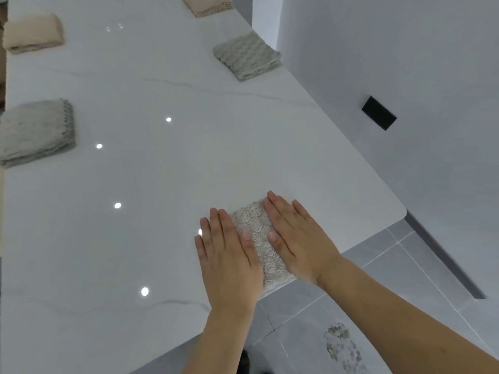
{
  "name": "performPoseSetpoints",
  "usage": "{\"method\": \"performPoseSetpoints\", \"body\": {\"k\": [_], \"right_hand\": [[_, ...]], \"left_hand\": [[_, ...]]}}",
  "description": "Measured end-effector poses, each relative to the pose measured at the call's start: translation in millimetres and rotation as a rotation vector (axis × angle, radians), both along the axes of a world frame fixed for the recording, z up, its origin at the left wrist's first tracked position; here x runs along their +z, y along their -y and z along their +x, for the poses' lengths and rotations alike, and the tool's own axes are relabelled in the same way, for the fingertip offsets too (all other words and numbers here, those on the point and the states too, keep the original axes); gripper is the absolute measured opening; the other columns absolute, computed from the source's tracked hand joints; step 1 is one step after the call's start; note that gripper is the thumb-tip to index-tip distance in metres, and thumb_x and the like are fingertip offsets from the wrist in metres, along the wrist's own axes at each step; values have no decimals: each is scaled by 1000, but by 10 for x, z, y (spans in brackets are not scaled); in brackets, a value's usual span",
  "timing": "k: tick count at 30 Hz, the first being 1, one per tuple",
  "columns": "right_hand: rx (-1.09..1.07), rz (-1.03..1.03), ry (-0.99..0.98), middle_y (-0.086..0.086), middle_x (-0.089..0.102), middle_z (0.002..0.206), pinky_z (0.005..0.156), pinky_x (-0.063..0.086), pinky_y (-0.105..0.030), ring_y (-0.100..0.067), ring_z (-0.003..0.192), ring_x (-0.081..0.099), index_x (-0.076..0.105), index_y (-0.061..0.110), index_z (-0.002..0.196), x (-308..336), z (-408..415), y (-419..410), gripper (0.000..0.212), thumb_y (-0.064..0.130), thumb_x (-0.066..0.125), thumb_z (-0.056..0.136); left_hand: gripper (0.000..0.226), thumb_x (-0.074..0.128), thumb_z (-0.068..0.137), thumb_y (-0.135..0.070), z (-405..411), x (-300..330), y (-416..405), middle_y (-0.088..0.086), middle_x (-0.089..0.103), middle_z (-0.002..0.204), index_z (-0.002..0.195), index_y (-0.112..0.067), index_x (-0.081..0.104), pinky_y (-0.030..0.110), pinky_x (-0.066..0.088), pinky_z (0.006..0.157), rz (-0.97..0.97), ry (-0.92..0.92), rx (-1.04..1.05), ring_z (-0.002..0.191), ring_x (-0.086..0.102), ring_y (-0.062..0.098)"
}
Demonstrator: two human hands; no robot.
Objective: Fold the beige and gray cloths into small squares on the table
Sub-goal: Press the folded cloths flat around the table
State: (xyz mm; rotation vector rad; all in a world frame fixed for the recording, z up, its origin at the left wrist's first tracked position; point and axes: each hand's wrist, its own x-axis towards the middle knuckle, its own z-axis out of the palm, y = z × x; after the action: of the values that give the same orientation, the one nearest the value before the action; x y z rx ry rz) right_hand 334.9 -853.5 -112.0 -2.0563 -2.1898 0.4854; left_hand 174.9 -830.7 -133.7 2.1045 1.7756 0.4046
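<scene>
Room: white walls, gray tiled floor (383, 268) below the counter edge, black wall plate (378, 113) on the wall to the right of the counter.
Counter: glossy white surface (162, 184) with faint gray veining and bright spot reflections; its rounded corner lies just right of the cloth under the hands.
Cloth under hands: gray cloth (256, 236), folded to a small square, lying flat on the counter at its near edge, close to the rounded corner.
Left hand: left hand (229, 255) flat, fingers straight and together, palm down on the left part of the gray cloth, outer fingers reaching onto the bare counter; nothing grasped.
Right hand: right hand (294, 238) flat, fingers straight, palm down on the right part of the gray cloth; nothing grasped.
Hand relation: thumbs lie near each other over the middle of the gray cloth, apart, with a strip of fabric showing between them.
Far gray square: second folded gray cloth (247, 56), well beyond the gray cloth under the hands, at the counter's right edge.
Left gray square: third folded gray cloth (36, 132), well to the left of the gray cloth under the hands, at the frame edge.
Beige squares: folded beige cloth (32, 32) far left and beyond; another folded beige cloth (208, 5) at the top, partly cut off.
</scene>
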Motion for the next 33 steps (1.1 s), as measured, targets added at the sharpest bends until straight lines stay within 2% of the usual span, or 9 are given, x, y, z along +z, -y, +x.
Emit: {"method": "performPoseSetpoints", "body": {"k": [3, 8, 10, 13, 15, 18, 20, 27, 33], "right_hand": [[-27, 20, 34, 5, -10, 161, 120, -9, -37, -5, 147, -10, -3, 19, 155, -21, 11, 12, 61, 45, 4, 100], [-182, -5, 144, 9, -12, 160, 120, -9, -39, -6, 147, -12, -3, 25, 154, -71, 189, 196, 64, 49, -8, 96], [-412, 33, 86, 6, -10, 161, 120, -10, -36, -6, 147, -11, -1, 22, 154, -95, 123, 314, 67, 50, -9, 94], [-919, 198, -204, 2, -3, 163, 120, -10, -28, -3, 147, -10, 4, 14, 155, -48, -319, 435, 72, 52, -3, 95], [-1057, 271, -330, 4, -4, 163, 120, -9, -28, -2, 146, -12, 4, 13, 155, 23, -704, 407, 71, 53, 2, 97], [-1117, 313, -313, 3, -5, 162, 120, -10, -30, -4, 146, -14, 4, 12, 155, 21, -1120, 273, 67, 48, 5, 98], [-1185, 292, -294, 1, -7, 163, 120, -9, -32, -6, 147, -15, 2, 10, 155, -18, -1248, 183, 68, 48, 5, 98], [-1199, 238, -212, 1, -14, 162, 120, -10, -34, -10, 146, -21, -5, 12, 153, -144, -1279, 133, 69, 49, 3, 97], [-1044, 109, -79, 0, -18, 160, 119, -13, -35, -12, 146, -22, -10, 13, 152, -202, -1175, 338, 65, 47, -2, 98]], "left_hand": [[63, 12, 101, -39, -145, -38, -17, 8, 13, 164, 156, -7, 13, 44, 5, 122, 19, -95, -52, 151, 6, 23], [67, -1, 99, -45, -572, 27, -189, 0, 8, 164, 157, -13, 11, 43, -2, 122, -2, -203, -208, 151, -2, 16], [69, 2, 99, -46, -708, 79, -440, 1, 13, 164, 156, -12, 18, 42, 0, 122, -3, -118, -311, 151, 2, 16], [66, 10, 100, -52, -689, 184, -966, -7, 14, 163, 156, -18, 19, 40, 4, 123, -122, 131, -577, 150, 2, 4], [65, 16, 101, -54, -546, 260, -1219, -9, 11, 163, 156, -19, 18, 37, 6, 124, -193, 222, -784, 149, 1, 0], [58, 21, 105, -45, -290, 252, -1348, -7, 9, 164, 157, -21, 14, 38, 5, 124, -173, 134, -1051, 149, 0, 2], [57, 19, 105, -44, -200, 226, -1386, -9, 7, 165, 157, -24, 12, 37, 3, 124, -152, 73, -1152, 149, -2, 2], [55, 18, 105, -43, -124, 193, -1475, -11, 4, 164, 157, -29, 10, 33, -3, 123, -75, -41, -1306, 150, -7, 5], [58, 11, 103, -45, -162, 128, -1470, -11, 6, 164, 158, -26, 4, 35, -4, 123, 87, -189, -1280, 150, -7, 6]]}}
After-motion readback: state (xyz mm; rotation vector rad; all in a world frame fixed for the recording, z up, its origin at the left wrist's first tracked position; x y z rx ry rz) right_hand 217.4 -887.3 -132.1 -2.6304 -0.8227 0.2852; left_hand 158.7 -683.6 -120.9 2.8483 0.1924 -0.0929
